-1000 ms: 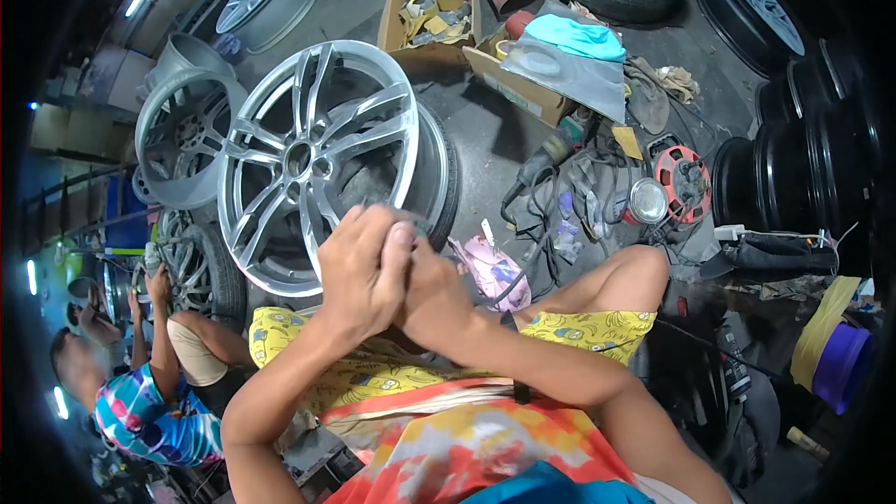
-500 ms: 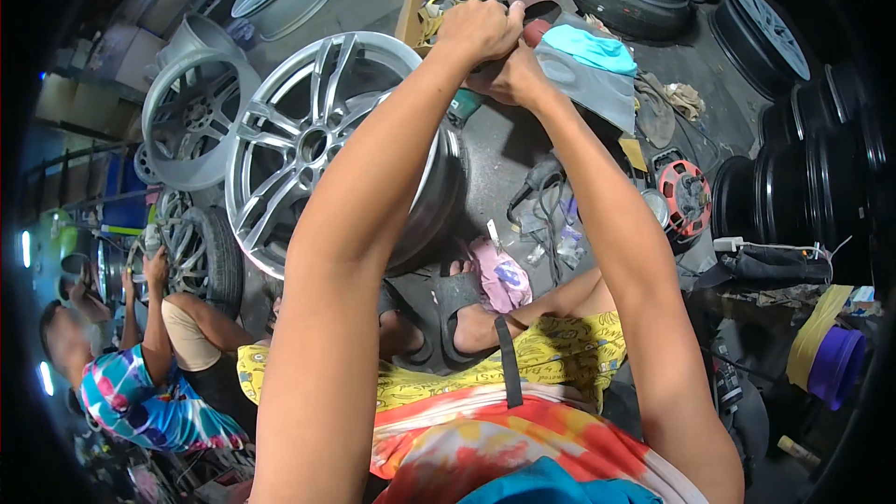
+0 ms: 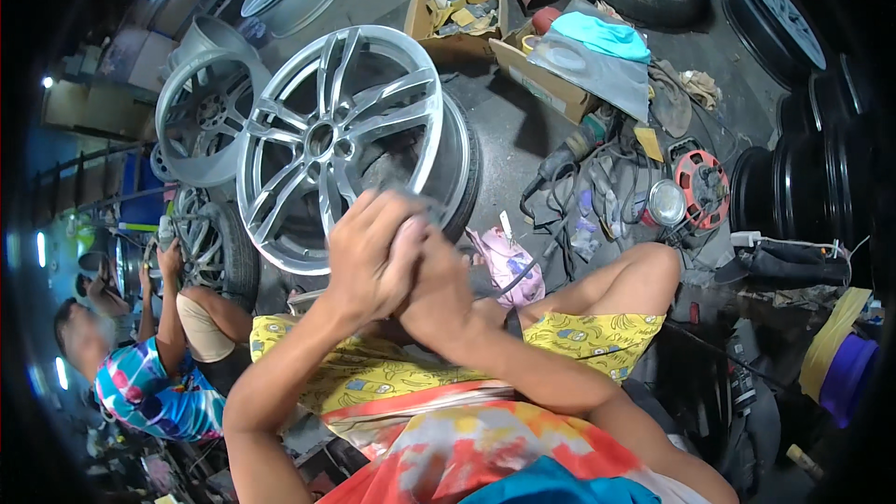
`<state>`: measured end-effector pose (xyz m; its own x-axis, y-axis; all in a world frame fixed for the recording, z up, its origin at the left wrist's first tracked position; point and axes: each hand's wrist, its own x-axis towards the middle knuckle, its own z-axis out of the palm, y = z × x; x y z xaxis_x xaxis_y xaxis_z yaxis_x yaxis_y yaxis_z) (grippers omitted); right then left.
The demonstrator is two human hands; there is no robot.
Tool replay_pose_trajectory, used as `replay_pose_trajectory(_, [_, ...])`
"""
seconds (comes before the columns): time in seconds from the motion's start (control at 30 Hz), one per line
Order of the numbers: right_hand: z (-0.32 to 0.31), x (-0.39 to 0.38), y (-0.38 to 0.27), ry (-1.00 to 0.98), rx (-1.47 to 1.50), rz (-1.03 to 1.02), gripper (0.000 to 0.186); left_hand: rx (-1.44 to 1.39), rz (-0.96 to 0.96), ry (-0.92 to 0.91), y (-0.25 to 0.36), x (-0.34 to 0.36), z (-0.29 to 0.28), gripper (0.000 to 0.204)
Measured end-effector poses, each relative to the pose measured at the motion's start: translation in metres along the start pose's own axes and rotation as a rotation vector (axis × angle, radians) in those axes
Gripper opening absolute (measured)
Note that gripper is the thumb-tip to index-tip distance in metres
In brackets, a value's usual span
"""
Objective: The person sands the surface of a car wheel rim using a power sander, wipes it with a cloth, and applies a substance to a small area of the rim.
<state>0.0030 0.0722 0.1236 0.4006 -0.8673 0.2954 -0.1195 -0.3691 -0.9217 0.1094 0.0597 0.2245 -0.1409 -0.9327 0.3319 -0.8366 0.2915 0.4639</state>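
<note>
My left hand and my right hand are clasped together over my lap, fingers closed, around something small and greyish, mostly hidden and blurred. Beyond them a silver five-arm alloy rim lies face up, tilted, with part of a tyred wheel behind it. A dark cable runs beside a pink bag at my right hand's side.
A cardboard box of scraps, a grey sheet with cyan cloth, a power tool, tangled cords and a red cable reel lie ahead. Black rims stand right. At left a co-worker sits by more wheels.
Both hands reached forward toward the cardboard box half a second ago and are now drawn back near my lap, again in front of the silver rim, still clasped.
</note>
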Motion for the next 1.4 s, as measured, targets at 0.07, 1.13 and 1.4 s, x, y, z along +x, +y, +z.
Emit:
replay_pose_trajectory(0.07, [0.014,-0.016,-0.026,-0.112,-0.226,-0.107,0.053,0.000,-0.019,0.028,-0.009,-0.035,-0.014,0.019])
replay_pose_trajectory(1.13, [-0.007,0.054,-0.057,-0.399,-0.491,0.088,0.047,-0.371,-0.314,0.098,-0.046,-0.001,-0.014,0.042])
replay_pose_trajectory(1.4, [-0.014,0.040,-0.044,-0.348,-0.604,-0.180,0.039,-0.379,-0.392,0.082,-0.037,-0.009,-0.008,0.049])
